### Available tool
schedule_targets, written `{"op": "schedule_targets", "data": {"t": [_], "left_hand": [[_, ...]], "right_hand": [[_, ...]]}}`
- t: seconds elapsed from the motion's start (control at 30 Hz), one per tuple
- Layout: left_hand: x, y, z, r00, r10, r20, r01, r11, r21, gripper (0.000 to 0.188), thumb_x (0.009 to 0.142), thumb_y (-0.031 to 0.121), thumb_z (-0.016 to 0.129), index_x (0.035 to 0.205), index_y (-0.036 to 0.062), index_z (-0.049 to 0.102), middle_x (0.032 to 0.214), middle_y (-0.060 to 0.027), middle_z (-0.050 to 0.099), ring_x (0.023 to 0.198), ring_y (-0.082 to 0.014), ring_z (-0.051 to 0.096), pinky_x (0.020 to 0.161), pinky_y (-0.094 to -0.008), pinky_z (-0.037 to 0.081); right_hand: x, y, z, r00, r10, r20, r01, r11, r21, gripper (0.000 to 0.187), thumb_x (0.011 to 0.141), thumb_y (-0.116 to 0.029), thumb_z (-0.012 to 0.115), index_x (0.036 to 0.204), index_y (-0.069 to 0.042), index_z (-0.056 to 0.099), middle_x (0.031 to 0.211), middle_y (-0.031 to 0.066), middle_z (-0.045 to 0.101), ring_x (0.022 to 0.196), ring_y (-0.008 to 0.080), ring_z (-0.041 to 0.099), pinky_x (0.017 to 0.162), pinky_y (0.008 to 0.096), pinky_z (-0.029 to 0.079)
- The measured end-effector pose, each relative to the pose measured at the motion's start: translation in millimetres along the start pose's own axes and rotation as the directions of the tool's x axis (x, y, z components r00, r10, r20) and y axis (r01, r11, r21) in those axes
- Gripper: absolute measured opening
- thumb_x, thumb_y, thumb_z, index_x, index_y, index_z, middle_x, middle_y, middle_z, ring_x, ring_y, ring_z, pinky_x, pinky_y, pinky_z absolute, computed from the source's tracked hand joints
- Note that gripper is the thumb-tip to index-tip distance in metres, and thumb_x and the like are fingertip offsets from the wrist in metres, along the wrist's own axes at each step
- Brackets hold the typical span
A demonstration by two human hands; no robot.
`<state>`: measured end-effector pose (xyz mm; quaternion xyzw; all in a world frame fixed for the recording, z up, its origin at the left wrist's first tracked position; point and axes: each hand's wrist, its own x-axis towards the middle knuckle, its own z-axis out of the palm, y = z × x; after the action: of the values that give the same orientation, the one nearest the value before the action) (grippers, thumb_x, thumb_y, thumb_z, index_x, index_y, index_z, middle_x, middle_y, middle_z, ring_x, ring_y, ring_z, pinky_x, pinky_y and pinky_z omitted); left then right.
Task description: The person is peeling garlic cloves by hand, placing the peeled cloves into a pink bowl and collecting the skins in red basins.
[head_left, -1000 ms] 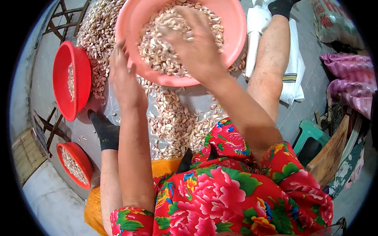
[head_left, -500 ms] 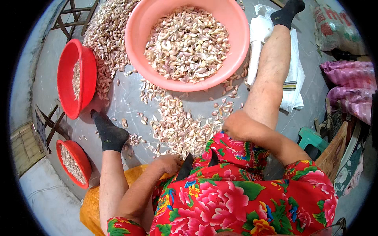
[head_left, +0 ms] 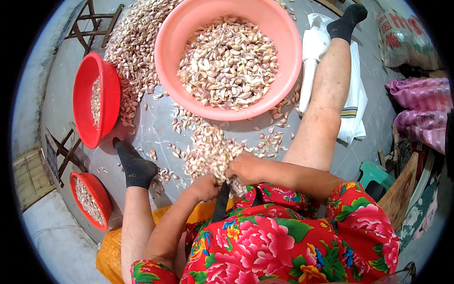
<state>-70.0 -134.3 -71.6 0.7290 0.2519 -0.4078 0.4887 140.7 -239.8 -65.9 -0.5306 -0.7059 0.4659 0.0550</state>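
A: In the head view, where are the cloves?

B: In several places. A loose patch lies on the floor between the person's legs, right at the hands. More lie in the pink basin just beyond it, and a large heap spreads beside that basin, toward the floor's far left corner.

A: What are the hands doing?

B: The left hand and the right hand meet close together at the patch's near edge. The fingers of both look curled in among the cloves there, which are blurred. Whether they have hold of any, or how far they are open, one cannot tell.

A: How far along does it look?

B: Partway, as a judgement. The basin's bottom is well covered, with its upper walls bare. The patch is only partly gathered, with strays scattered around it, and neither hand touches the heap.

A: And along the floor's left edge?

B: A red tub stands tilted against the heap, with some pale bits inside. A smaller tub, nearer the person, holds more of them.
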Motion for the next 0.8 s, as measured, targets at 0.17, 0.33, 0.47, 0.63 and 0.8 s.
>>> {"op": "schedule_targets", "data": {"t": [0.17,0.33,0.47,0.63,0.8], "left_hand": [[-7.1,5.5,-46.6,0.984,0.04,-0.172,-0.098,0.934,-0.343,0.017,0.093,0.018,0.069,0.096,0.0031,0.077,0.073,-0.0018,0.069,0.066,-0.0092,0.061,0.063,-0.0309,0.052],[-24.8,4.7,-86.3,0.734,-0.095,-0.673,-0.18,0.928,-0.327,0.02,0.096,0.015,0.066,0.103,-0.0029,0.073,0.089,-0.0072,0.07,0.078,-0.0181,0.064,0.074,-0.0334,0.052],[-3.9,-43.4,-61.1,0.109,0.015,-0.994,-0.115,0.993,0.002,0.026,0.099,0.015,0.06,0.117,-0.002,0.067,0.125,-0.0186,0.062,0.113,-0.0323,0.059,0.099,-0.0406,0.046],[28.5,-66.2,-30.4,0.072,0.032,-0.997,-0.043,0.999,0.029,0.043,0.105,0.026,0.049,0.137,-0.0006,0.055,0.147,-0.0207,0.05,0.146,-0.0409,0.034,0.122,-0.0494,0.023],[36.3,-64.0,-30.9,0.052,0.005,-0.999,-0.094,0.996,0.0,0.042,0.104,0.026,0.049,0.138,0.0012,0.055,0.149,-0.0194,0.049,0.146,-0.0403,0.035,0.122,-0.0506,0.022]], "right_hand": [[13.7,2.3,-35.1,0.974,0.046,-0.222,-0.021,0.994,0.111,0.029,0.078,-0.015,0.067,0.105,-0.014,0.077,0.095,0.0172,0.072,0.095,0.0388,0.07,0.083,0.0504,0.057],[0.0,9.9,-42.3,0.514,0.244,-0.822,-0.054,0.966,0.253,0.017,0.084,-0.016,0.071,0.098,-0.007,0.074,0.09,0.0136,0.071,0.089,0.0356,0.069,0.083,0.0486,0.054],[18.8,14.7,-36.9,0.304,0.136,-0.943,-0.19,0.978,0.079,0.023,0.084,-0.016,0.075,0.103,-0.005,0.072,0.094,0.013,0.072,0.093,0.0366,0.068,0.088,0.0462,0.054],[19.0,-8.8,-88.0,0.337,-0.071,-0.939,0.116,0.993,-0.034,0.014,0.09,-0.011,0.066,0.102,-0.004,0.068,0.094,0.0158,0.067,0.087,0.0364,0.067,0.075,0.0447,0.055],[27.5,40.0,-224.0,0.187,-0.13,-0.974,-0.091,0.985,-0.149,0.014,0.087,-0.006,0.063,0.1,-0.002,0.067,0.093,0.0175,0.066,0.092,0.037,0.066,0.081,0.049,0.055]]}}
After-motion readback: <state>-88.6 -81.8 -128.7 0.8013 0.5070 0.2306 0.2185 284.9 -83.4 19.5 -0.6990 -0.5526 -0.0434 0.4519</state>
